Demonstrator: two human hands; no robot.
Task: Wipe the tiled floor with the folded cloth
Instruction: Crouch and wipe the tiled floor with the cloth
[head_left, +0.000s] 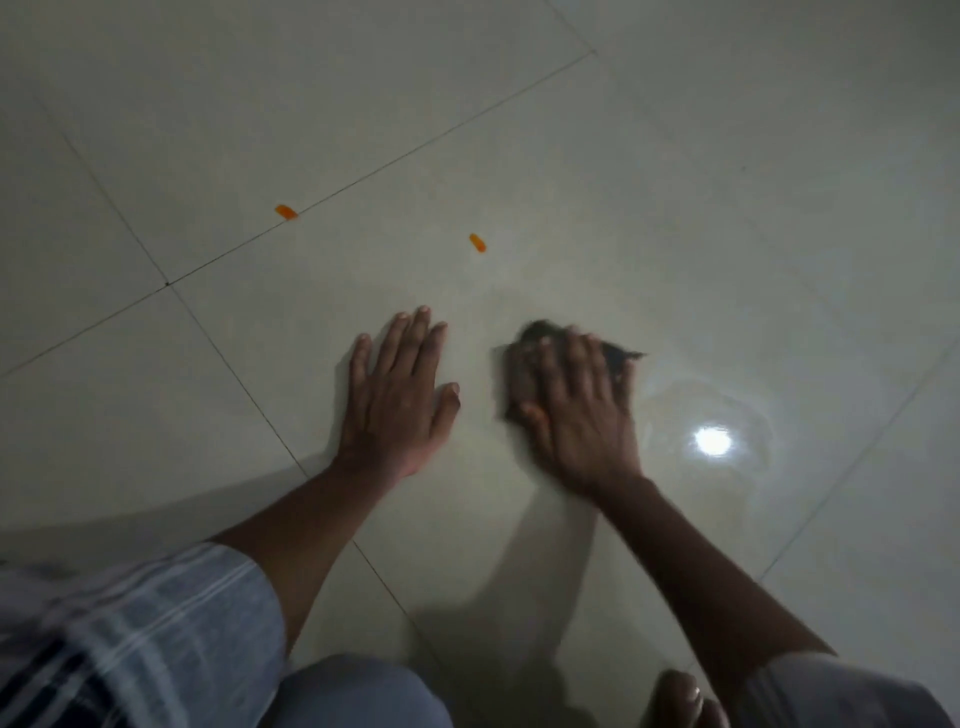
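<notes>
A dark folded cloth lies on the pale glossy tiled floor at the centre of view. My right hand presses flat on top of it with fingers spread, and the cloth's edges stick out past the fingertips and thumb side; the hand and cloth look motion-blurred. My left hand rests flat on the bare tile to the left of the cloth, fingers straight, holding nothing.
Two small orange scraps lie on the floor beyond the hands. A bright light reflection shines on the tile to the right. My knee and toes are at the bottom edge.
</notes>
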